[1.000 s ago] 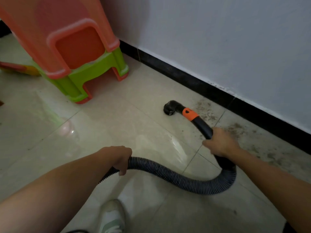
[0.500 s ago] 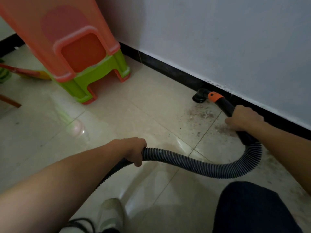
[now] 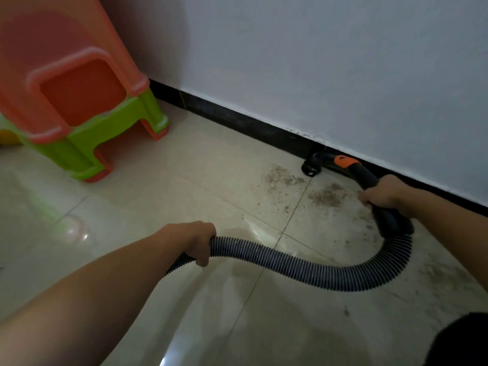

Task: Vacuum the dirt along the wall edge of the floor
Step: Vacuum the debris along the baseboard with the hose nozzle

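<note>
A black vacuum nozzle (image 3: 311,167) with an orange collar (image 3: 344,161) sits on the floor tight against the black skirting (image 3: 237,120) under the white wall. My right hand (image 3: 380,192) grips the black handle tube just behind the collar. From there the ribbed grey hose (image 3: 303,268) loops down and left to my left hand (image 3: 196,241), which grips it above the floor. Brown dirt (image 3: 282,178) lies scattered on the beige tiles right beside the nozzle, and a second patch of dirt (image 3: 327,196) lies under the handle.
Stacked plastic stools, orange over green (image 3: 79,112), stand at the upper left near the wall. A dark knee or trouser leg (image 3: 464,339) fills the lower right corner. More faint dust (image 3: 435,273) spreads over the tiles at the right.
The nozzle went from the open tile to the skirting and now rests against it. My right hand followed toward the wall; my left hand kept its grip on the hose.
</note>
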The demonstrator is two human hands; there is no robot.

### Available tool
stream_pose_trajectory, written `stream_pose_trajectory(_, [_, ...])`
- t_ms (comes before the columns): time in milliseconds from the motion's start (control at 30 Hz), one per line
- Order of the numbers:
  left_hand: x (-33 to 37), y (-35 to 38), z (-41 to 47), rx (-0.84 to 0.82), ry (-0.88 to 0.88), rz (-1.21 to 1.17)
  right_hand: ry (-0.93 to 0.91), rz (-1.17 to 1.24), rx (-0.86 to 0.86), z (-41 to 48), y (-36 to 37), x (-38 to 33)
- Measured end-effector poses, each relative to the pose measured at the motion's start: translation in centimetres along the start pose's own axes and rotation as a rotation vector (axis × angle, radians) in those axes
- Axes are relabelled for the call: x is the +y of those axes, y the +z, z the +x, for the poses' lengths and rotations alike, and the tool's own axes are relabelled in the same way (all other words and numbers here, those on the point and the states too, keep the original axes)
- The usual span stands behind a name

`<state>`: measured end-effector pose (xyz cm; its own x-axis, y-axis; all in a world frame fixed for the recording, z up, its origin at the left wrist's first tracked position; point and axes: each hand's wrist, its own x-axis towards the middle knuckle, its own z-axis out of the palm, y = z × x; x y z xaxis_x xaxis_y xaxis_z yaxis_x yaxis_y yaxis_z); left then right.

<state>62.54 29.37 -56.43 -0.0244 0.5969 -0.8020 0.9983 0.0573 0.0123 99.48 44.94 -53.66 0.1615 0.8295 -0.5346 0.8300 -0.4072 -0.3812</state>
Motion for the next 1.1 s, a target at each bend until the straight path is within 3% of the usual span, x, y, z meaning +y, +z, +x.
stream_pose_trajectory(233, [-2.0,0.1,1.0,0.014,-0.016,0.217,0.100,0.254,-0.076,-3.4,4.5,1.8])
stream_pose_trajectory(500, [-4.1,1.3,-2.0,0.008,0.021,0.265,0.102,0.254,-0.144,-9.0,8.3,2.2])
stream_pose_trajectory(733, [-4.9,0.2,-3.3,0.099,-0.005,0.200,0.101,0.302,-0.002,-7.6,9.3,-0.2])
stream_pose_trajectory(967, [-9.9,2.8,-3.9,0.070,-0.161,0.113,0.051,0.386,-0.044,-3.8,11.9,-5.2])
stream_pose_trajectory(1100, [-9.6,3.3,-3.4,0.031,-0.151,0.087,-0.001,0.316,-0.061,-3.0,12.4,-6.4])
